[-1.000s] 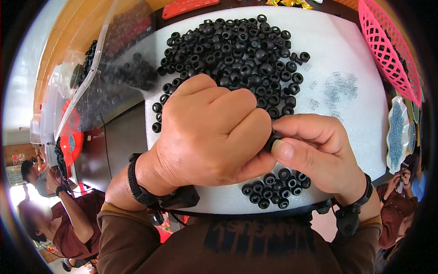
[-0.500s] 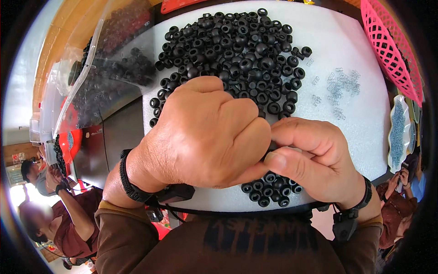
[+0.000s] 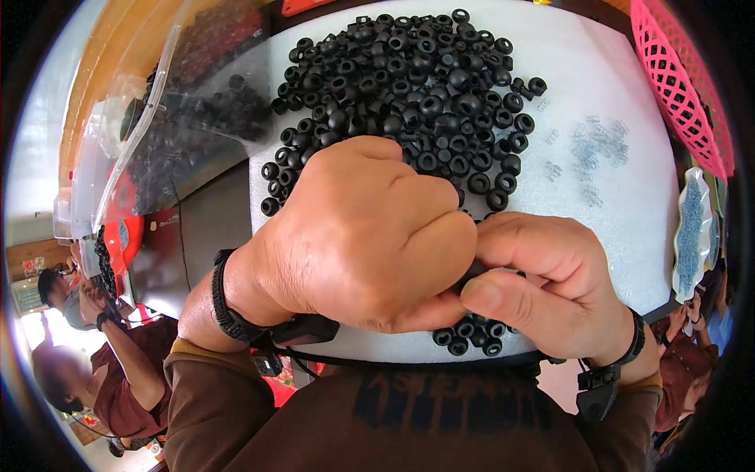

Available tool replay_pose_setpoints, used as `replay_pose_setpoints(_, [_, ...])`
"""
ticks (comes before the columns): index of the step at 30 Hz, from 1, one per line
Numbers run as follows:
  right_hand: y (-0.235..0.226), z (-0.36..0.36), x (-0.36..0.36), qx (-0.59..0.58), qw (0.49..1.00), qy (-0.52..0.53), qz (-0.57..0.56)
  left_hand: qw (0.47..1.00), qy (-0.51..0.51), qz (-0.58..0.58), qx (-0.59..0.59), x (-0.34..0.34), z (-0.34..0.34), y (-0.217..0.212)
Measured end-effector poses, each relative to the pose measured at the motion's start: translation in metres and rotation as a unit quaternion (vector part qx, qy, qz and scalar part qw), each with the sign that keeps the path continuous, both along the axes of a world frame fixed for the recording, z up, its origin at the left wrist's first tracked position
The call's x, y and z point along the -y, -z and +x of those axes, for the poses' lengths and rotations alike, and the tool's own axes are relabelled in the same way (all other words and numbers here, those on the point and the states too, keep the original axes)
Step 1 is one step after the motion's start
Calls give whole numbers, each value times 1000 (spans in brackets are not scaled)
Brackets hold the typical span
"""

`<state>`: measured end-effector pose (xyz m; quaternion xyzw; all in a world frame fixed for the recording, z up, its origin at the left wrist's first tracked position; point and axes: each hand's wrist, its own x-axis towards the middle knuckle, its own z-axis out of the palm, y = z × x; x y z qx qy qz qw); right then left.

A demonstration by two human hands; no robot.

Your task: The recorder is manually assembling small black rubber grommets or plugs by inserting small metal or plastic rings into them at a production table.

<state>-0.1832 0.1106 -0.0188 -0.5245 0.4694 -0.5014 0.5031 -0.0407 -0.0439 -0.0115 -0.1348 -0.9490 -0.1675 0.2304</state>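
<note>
My left hand (image 3: 370,236) is closed in a fist, knuckles up, over the middle of the white foam sheet (image 3: 629,244). Pressed against its thumb side, my right hand (image 3: 550,275) pinches a small black cord lock piece (image 3: 474,271) between thumb and curled fingers. Only a sliver of that piece shows; whatever lies inside the left fist is hidden. Beyond the hands spreads a large pile of black cord lock pieces (image 3: 429,86), round with open holes. A smaller cluster of black pieces (image 3: 472,334) lies below the hands, partly covered by them.
Small clear-looking springs (image 3: 598,149) lie scattered on the sheet's right. A scalloped white dish (image 3: 678,259) of springs and a pink lattice basket (image 3: 676,86) flank it. At left are a clear plastic bag (image 3: 212,118) and a red bowl (image 3: 135,236). Other people sit at both sides.
Both hands appear slightly lower and further right, still pressed together in nearly the same grip. The view has shifted a little, so the pile also appears further right.
</note>
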Motion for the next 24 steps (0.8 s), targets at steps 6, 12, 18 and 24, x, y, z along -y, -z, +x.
replay_pose_setpoints(6, [2, 2, -1, 12, 1000, -3, 17, 1000, 12, -4, 8, 0, 3, -2])
replay_pose_setpoints(12, [1, 1, 0, 24, 1000, -18, -6, 999, 44, -29, 0, -2, 12, -3])
replay_pose_setpoints(18, [2, 11, 2, 115, 993, 40, -4, 994, -37, -25, -98, -5, 2, 0])
replay_pose_setpoints(24, [5, 2, 1, 40, 998, 26, -28, 992, -50, -22, -112, -6, 0, -3])
